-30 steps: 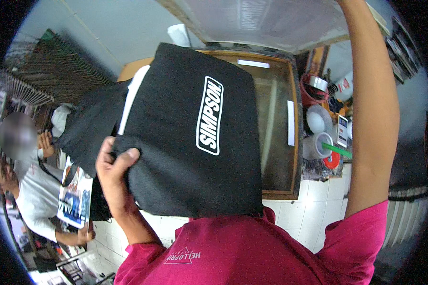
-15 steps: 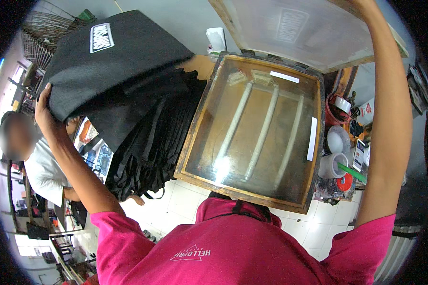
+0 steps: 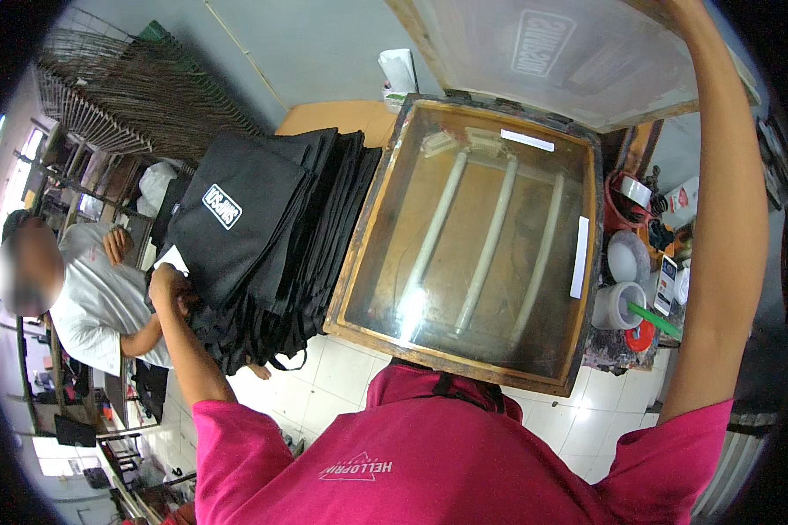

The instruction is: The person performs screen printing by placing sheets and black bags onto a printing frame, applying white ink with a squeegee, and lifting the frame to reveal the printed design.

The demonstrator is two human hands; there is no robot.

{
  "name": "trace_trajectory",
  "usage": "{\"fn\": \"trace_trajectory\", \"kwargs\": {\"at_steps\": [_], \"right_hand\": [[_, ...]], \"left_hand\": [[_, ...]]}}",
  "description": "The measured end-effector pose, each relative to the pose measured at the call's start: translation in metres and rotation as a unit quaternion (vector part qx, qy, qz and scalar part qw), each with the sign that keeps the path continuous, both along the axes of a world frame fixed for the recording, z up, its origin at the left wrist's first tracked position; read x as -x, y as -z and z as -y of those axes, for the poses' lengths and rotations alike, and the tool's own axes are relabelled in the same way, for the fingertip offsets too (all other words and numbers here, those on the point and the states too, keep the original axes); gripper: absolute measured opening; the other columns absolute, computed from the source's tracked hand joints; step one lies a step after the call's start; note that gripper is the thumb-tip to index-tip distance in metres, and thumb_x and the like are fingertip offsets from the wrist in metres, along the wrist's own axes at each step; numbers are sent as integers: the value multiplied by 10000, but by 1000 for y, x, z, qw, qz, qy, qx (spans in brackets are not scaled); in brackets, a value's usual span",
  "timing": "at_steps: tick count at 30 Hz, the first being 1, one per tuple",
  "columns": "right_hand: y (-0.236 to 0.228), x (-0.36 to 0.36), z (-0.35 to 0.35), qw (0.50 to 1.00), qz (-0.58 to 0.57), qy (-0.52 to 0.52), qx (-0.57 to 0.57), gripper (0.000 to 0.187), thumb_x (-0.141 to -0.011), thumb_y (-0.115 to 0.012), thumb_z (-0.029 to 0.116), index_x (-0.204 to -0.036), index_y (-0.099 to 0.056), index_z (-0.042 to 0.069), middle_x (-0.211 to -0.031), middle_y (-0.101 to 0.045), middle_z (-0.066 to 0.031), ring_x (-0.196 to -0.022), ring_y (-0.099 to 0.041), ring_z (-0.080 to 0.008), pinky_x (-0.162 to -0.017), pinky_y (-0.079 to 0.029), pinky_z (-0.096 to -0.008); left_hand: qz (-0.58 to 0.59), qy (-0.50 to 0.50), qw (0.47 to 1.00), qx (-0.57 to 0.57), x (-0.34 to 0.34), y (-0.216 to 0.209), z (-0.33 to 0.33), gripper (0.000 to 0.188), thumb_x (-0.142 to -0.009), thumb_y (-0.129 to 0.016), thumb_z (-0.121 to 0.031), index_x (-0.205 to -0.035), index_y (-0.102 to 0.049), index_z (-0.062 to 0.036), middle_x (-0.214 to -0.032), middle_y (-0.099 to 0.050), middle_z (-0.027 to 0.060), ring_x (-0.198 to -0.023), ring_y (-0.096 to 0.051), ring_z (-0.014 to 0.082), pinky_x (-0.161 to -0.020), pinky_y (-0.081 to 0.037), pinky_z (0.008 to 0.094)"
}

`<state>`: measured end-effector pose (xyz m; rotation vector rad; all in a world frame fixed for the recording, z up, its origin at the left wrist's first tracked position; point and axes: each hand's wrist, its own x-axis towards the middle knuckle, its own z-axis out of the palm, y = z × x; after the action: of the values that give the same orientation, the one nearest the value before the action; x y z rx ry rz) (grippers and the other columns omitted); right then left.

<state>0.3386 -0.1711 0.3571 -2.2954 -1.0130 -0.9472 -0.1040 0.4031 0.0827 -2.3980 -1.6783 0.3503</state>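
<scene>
A black fabric bag (image 3: 258, 227) with a white printed patch lies on top of a thick stack of similar bags. My left hand (image 3: 168, 284) is at its near left corner, fingers curled at the edge and partly hidden, beside a small white piece (image 3: 173, 259). High at the right, my right hand (image 3: 674, 7) is cut off by the upper rim of the view; it grips the edge of a raised printing screen (image 3: 604, 66). Hinged below that screen is a wooden-framed glass-topped box (image 3: 464, 350), with pale tubes under the glass and two white strips on it.
On the left, a co-worker in a grey shirt (image 3: 105, 306) reaches an arm toward the bag stack. A wire rack (image 3: 140, 92) stands behind the stack. To the right of the box are a white tub (image 3: 617, 306) with a green handle, a red lid (image 3: 641, 336) and a phone (image 3: 666, 284).
The lifted black bag has come down flat onto the stack, and my left hand has moved down and right with it. The wire rack now shows. My right hand still holds the screen raised.
</scene>
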Motion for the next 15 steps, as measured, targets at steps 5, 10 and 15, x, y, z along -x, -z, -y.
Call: {"fn": "trace_trajectory", "kwargs": {"at_steps": [5, 10, 15], "right_hand": [[-2, 5, -6, 1000, -14, 0, 4, 302, -780, -782, 185, -979, -738, -38, -870, -743, -221, -768, -680, -277, -766, -519, -391], [-1, -3, -3, 999, -25, -33, -7, 305, -793, -777, 197, -981, -741, -40, -838, -743, -194, -747, -660, -245, -753, -515, -377], [0, 3, -1, 1000, -19, -23, 2, 317, -800, -768, 204, -988, -739, -50, -849, -747, -203, -749, -667, -252, -754, -517, -382]], "left_hand": [[153, 187, 967, -75, -79, -20, 34, 595, -820, -686, -297, -1345, -599, -30, -1244, -688, 240, -1164, -661, 404, -987, -513, 486], [233, 412, 881, 5, -239, 17, 89, 747, -782, -758, -475, -1364, -616, -28, -1350, -641, 243, -1277, -597, 411, -1151, -378, 460], [60, 274, 947, 159, -320, 50, 67, 616, -684, -747, -396, -1180, -730, -32, -1295, -673, 243, -1260, -608, 415, -1144, -376, 457]]}}
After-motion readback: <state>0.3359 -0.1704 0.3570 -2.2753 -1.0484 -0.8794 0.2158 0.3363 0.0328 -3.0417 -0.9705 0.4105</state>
